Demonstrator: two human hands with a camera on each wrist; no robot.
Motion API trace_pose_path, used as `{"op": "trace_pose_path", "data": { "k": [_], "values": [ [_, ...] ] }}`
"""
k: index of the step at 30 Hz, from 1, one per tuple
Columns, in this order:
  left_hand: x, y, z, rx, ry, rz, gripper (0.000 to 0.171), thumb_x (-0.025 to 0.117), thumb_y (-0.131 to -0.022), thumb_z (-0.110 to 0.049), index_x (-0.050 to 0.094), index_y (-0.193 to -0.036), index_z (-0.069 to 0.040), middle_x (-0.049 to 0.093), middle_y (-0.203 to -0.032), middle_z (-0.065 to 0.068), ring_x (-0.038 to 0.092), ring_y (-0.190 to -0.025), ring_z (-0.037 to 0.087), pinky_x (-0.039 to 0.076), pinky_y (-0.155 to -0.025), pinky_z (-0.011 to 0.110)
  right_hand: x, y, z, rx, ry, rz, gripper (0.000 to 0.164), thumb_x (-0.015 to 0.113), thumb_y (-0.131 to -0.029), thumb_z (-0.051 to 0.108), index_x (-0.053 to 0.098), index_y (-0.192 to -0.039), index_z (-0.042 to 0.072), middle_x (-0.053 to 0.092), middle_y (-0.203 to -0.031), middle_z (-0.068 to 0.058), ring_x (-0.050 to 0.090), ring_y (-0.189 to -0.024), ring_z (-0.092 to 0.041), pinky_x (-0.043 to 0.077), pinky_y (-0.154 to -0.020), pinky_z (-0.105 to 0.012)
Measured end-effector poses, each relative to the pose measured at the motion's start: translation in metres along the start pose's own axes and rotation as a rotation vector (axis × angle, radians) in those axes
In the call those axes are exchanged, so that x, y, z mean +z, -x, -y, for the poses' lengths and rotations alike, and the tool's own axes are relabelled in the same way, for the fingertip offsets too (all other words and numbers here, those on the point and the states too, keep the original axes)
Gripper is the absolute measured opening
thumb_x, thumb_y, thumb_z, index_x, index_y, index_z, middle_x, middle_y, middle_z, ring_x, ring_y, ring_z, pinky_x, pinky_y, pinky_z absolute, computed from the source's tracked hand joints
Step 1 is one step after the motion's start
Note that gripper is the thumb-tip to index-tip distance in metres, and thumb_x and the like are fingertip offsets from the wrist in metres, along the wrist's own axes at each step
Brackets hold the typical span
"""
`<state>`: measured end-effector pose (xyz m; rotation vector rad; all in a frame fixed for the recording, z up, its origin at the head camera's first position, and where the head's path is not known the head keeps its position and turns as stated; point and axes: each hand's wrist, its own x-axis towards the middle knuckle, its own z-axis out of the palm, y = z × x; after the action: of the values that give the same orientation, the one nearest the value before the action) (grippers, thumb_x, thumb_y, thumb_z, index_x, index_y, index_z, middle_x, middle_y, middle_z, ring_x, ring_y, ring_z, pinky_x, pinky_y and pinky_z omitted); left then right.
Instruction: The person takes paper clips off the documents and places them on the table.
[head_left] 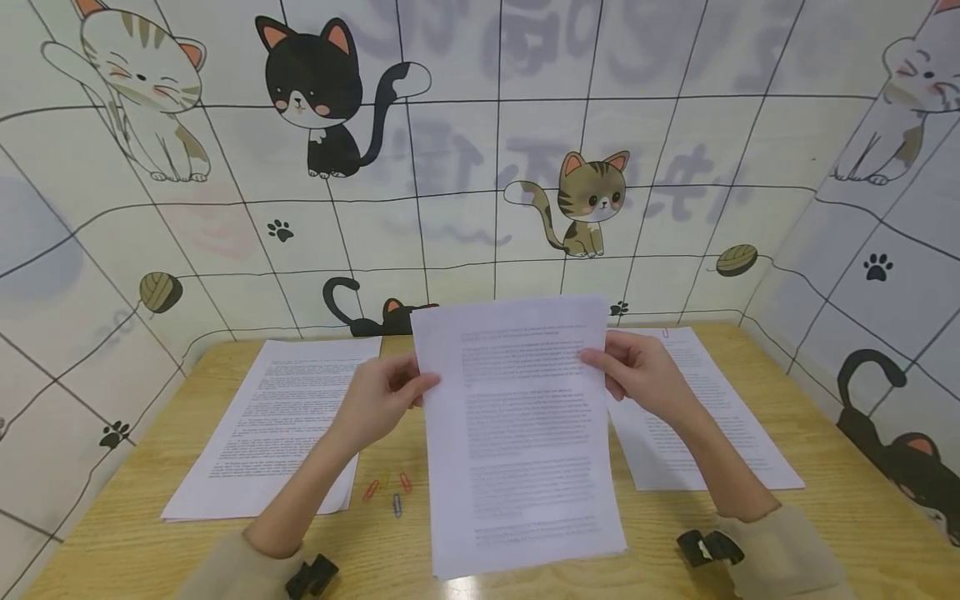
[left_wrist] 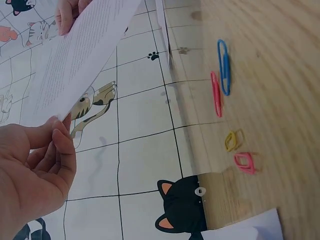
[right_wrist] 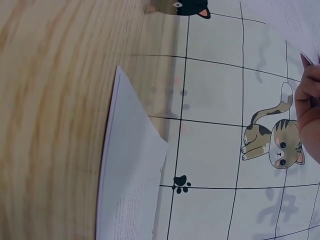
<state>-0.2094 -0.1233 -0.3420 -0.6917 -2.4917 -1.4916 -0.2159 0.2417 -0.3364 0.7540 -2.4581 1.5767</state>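
Note:
Both hands hold a printed paper (head_left: 525, 433) upright above the middle of the table, its text facing me. My left hand (head_left: 378, 400) pinches the left edge between thumb and fingers, and my right hand (head_left: 645, 371) pinches the upper right edge. How many sheets are held, I cannot tell. The left wrist view shows the left thumb and curled fingers at the paper's edge. Below the left hand lie loose paper clips: a blue one (head_left: 397, 505), a yellow one (head_left: 385, 481) and two reddish ones, one of them a red clip (head_left: 406, 482).
A pile of printed papers (head_left: 277, 425) lies at the left of the wooden table (head_left: 97, 542). On the right lies another printed pile (head_left: 712, 417), with a reddish clip (head_left: 664, 332) at its top edge. A cat-patterned wall covering (head_left: 465, 167) encloses the back and sides.

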Motion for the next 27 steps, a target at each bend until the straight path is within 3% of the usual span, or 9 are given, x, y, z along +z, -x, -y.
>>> {"op": "trace_pose_path", "data": {
  "k": [4,9,13,16,20,24,27],
  "values": [
    [0.000,-0.005,0.000,-0.021,-0.004,-0.032,0.005,0.072,-0.094,-0.009,0.072,-0.091,-0.005,0.063,-0.069,0.004,0.058,-0.062,0.026,0.044,-0.054,0.025,-0.001,0.000,-0.002,0.005,-0.016,0.038,0.024,0.062,-0.100,0.006,0.065,-0.123,0.000,0.057,-0.064,-0.011,0.044,-0.046,-0.019,0.031,-0.038,-0.031],
    [-0.001,-0.009,0.000,-0.030,-0.005,-0.057,0.005,0.072,-0.094,-0.007,0.071,-0.089,-0.004,0.063,-0.070,0.002,0.058,-0.061,0.024,0.043,-0.053,0.024,-0.003,-0.001,-0.006,0.005,-0.017,0.084,0.024,0.061,-0.100,0.005,0.064,-0.124,-0.001,0.058,-0.067,-0.012,0.046,-0.047,-0.019,0.035,-0.040,-0.030],
    [-0.002,-0.013,0.002,-0.028,0.012,-0.064,0.006,0.072,-0.094,-0.007,0.070,-0.088,-0.004,0.063,-0.071,0.003,0.057,-0.061,0.022,0.044,-0.053,0.024,-0.003,-0.002,-0.009,0.012,0.002,0.090,0.009,0.062,-0.101,0.007,0.065,-0.099,-0.001,0.054,-0.059,-0.009,0.046,-0.048,-0.019,0.036,-0.042,-0.031],
    [-0.004,-0.015,0.005,-0.033,0.025,-0.073,0.011,0.071,-0.094,-0.007,0.067,-0.084,-0.005,0.063,-0.070,0.008,0.056,-0.060,0.024,0.043,-0.053,0.024,-0.003,-0.003,-0.011,0.019,0.004,0.101,0.020,0.061,-0.102,0.009,0.056,-0.084,0.000,0.052,-0.057,-0.010,0.046,-0.048,-0.020,0.038,-0.043,-0.033],
    [-0.007,-0.017,0.006,-0.052,0.033,-0.090,0.018,0.071,-0.095,-0.009,0.063,-0.080,-0.006,0.061,-0.068,0.010,0.055,-0.059,0.023,0.041,-0.052,0.025,-0.003,-0.003,-0.013,0.038,-0.005,0.118,0.016,0.061,-0.102,0.009,0.058,-0.089,0.000,0.054,-0.058,-0.012,0.048,-0.049,-0.020,0.042,-0.044,-0.035],
    [-0.007,-0.018,0.004,-0.061,0.048,-0.104,0.014,0.071,-0.095,-0.010,0.065,-0.084,-0.006,0.061,-0.069,0.008,0.055,-0.061,0.022,0.042,-0.053,0.025,-0.002,-0.003,-0.013,0.048,-0.003,0.106,0.011,0.061,-0.101,0.007,0.061,-0.095,-0.001,0.055,-0.060,-0.011,0.050,-0.049,-0.019,0.043,-0.044,-0.030],
    [-0.006,-0.020,0.004,-0.067,0.063,-0.102,0.011,0.070,-0.096,-0.012,0.067,-0.088,-0.005,0.061,-0.070,0.012,0.056,-0.065,0.030,0.043,-0.055,0.025,-0.001,-0.004,-0.013,0.044,0.022,0.068,0.013,0.060,-0.102,0.008,0.060,-0.093,-0.001,0.055,-0.059,-0.009,0.050,-0.049,-0.019,0.042,-0.044,-0.028]
  ]
}}
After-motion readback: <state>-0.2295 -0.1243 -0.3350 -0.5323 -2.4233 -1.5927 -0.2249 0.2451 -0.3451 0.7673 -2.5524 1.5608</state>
